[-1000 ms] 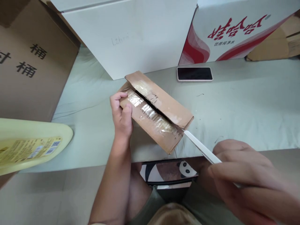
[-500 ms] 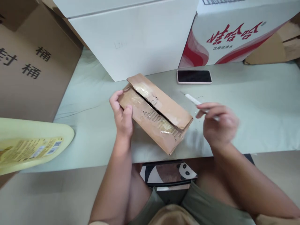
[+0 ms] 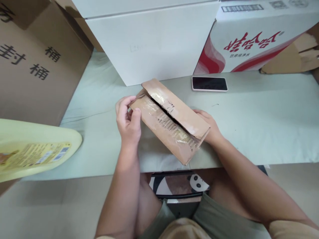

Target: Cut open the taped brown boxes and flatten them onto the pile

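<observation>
Cardboard box (image 3: 163, 125) is located between the hands, its taped face slit open. The left hand (image 3: 128, 119) pinches one end between thumb and fingers. The right hand (image 3: 211, 127) is partly hidden behind the opposite end; its grip cannot be determined. Beyond this hand lies a phone (image 3: 209, 84); farther out stands the red-and-white carton (image 3: 251, 43).

Phone (image 3: 209, 84) lying near red-and-white carton (image 3: 254, 61), white box (image 3: 159, 49), yellow container (image 3: 72, 136), printed brown box (image 3: 67, 76)
</observation>
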Available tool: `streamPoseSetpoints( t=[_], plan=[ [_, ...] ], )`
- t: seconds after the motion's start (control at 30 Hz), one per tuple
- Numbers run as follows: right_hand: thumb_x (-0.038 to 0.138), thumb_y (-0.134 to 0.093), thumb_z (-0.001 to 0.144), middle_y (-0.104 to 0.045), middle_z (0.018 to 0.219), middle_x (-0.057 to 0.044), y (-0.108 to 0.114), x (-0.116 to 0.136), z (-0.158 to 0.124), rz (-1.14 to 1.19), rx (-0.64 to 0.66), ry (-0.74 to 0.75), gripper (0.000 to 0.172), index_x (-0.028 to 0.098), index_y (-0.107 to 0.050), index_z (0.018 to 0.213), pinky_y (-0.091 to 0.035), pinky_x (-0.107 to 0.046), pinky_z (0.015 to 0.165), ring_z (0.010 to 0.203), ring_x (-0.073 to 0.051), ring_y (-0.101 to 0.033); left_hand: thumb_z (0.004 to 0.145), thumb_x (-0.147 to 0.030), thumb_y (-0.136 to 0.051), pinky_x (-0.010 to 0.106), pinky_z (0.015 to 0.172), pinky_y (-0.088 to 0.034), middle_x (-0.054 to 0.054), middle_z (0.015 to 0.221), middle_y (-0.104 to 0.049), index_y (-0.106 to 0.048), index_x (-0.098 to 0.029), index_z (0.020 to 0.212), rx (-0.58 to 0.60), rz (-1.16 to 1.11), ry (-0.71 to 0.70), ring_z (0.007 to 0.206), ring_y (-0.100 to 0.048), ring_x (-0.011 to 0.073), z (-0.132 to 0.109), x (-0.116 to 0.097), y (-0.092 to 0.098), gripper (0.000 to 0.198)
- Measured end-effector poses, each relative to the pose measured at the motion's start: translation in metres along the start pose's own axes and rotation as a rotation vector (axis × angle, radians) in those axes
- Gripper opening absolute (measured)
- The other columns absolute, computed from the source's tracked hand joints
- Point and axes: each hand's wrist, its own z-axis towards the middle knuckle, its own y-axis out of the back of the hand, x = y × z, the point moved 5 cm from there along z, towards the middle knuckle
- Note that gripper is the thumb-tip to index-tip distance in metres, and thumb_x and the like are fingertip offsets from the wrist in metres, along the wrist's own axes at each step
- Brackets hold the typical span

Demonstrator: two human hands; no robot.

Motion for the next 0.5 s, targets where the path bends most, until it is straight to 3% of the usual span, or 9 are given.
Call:
streamPoseSetpoints(
  t=[0.13,0.2,0.37,0.5],
  plan=[
    [0.03,-0.056,0.094,-0.079,0.124,-0.012,0.005,0.007,0.0,0.027,-0.04,0.003,0.019,0.024,-0.074,0.097,-0.062,-0.049,0.099,0.114,-0.032,-0.077,0.085,-0.042,-0.069,0.048,0.113,-0.05,0.008,0.129,-0.065,-0.072,-0.028,0.109,0.017,-0.125,0.076,0.13,-0.062,0.0317,0.004,0.009,0.003,0.028],
    [0.029,-0.056,0.094,-0.079,0.124,-0.011,0.006,0.011,0.001,0.039,-0.025,-0.006,0.019,0.025,-0.074,0.097,-0.062,-0.048,0.098,0.113,-0.031,-0.077,0.084,-0.038,-0.066,0.048,0.111,-0.051,0.007,0.13,-0.065,-0.07,-0.028,0.103,0.011,-0.127,0.095,0.13,-0.061,0.032,0.005,0.01,0.005,0.021],
    [0.026,-0.059,0.092,-0.079,0.125,-0.01,0.003,0.019,0.0,0.04,0.008,-0.026,0.017,0.024,-0.074,0.097,-0.06,-0.048,0.102,0.115,-0.031,-0.076,0.091,-0.046,-0.061,0.042,0.092,-0.052,0.006,0.107,-0.067,-0.064,-0.026,0.094,-0.043,-0.022,0.076,0.101,-0.064,0.0254,0.007,-0.006,0.008,0.021],
    [0.025,-0.056,0.093,-0.08,0.122,-0.012,-0.004,0.024,-0.002,0.008,-0.019,-0.012,0.018,0.023,-0.074,0.096,-0.058,-0.051,0.104,0.117,-0.031,-0.075,0.093,-0.051,-0.064,0.041,0.089,-0.049,0.005,0.097,-0.063,-0.067,-0.024,0.095,-0.05,0.159,-0.007,0.092,-0.06,0.0233,0.007,-0.024,0.007,0.027]
  ],
)
